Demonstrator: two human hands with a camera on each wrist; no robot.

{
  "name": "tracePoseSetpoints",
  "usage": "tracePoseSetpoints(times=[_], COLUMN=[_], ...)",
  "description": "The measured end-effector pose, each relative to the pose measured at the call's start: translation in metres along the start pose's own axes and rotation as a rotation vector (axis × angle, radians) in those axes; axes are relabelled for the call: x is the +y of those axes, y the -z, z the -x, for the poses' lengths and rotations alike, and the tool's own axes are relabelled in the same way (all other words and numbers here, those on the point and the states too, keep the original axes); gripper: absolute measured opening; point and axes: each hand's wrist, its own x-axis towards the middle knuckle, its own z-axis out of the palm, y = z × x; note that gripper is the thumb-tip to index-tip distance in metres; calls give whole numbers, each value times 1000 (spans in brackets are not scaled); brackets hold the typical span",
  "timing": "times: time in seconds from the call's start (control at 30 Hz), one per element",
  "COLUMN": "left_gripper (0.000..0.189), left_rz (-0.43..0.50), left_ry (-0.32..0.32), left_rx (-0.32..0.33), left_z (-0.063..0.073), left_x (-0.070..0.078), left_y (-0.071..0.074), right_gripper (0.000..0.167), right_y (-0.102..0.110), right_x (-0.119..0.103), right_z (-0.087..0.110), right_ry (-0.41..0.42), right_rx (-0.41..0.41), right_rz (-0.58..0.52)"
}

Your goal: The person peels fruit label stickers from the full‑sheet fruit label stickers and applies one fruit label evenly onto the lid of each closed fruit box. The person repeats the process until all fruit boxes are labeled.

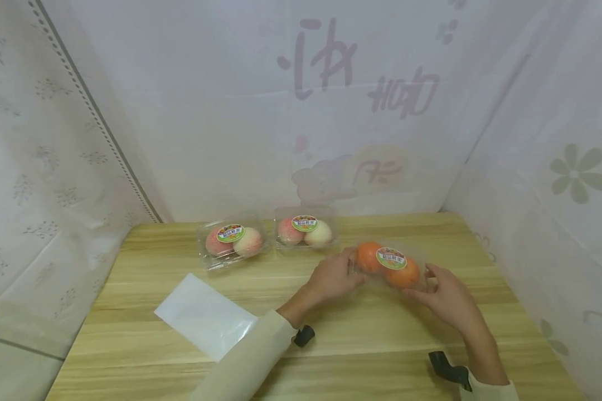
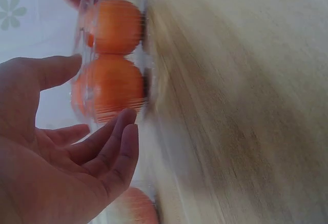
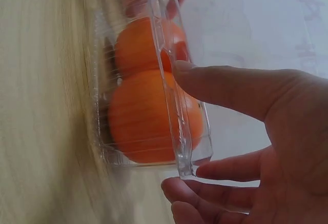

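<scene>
Over the front right of the table, a clear plastic clamshell box [image 1: 421, 256] with two oranges [image 1: 403, 274] inside is held at both ends. My left hand [image 1: 337, 277] holds its left end, thumb at the lid's rim and fingers cupped at the end wall, as the left wrist view shows. At the opposite end, my right hand [image 3: 287, 131] pinches the rim, its thumb over the lid edge and its fingers below the corner. A round fruit label [image 1: 391, 258] sits on the lid. The box's base is close over the wood.
Two similar clear boxes, a left one [image 1: 231, 233] and a right one [image 1: 305, 224], each with two peaches, stand side by side at the table's back. A white, shiny flat sheet or bag [image 1: 200, 312] lies at front left, partly under the left sleeve [image 1: 253, 356]. Printed curtains [image 1: 221, 111] surround the table.
</scene>
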Motion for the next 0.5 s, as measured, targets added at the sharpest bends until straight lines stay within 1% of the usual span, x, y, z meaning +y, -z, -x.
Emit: tracePoseSetpoints(times=[0.1, 0.23, 0.37, 0.5], left_gripper=[73, 70, 68, 69], left_rz=[23, 51, 107, 143], left_ry=[-6, -14, 10, 28], left_rx=[6, 23, 19, 20], left_z=[-4, -9, -15, -21], left_x=[-1, 0, 1, 0], left_y=[-3, -6, -10, -16], right_gripper=[104, 103, 102, 102], right_y=[0, -1, -2, -3], right_x=[0, -1, 1, 3], right_z=[-5, -10, -16, -22], right_ry=[-5, -25, -32, -41], right_rx=[15, 28, 43, 53], right_rz=[6, -13, -29, -38])
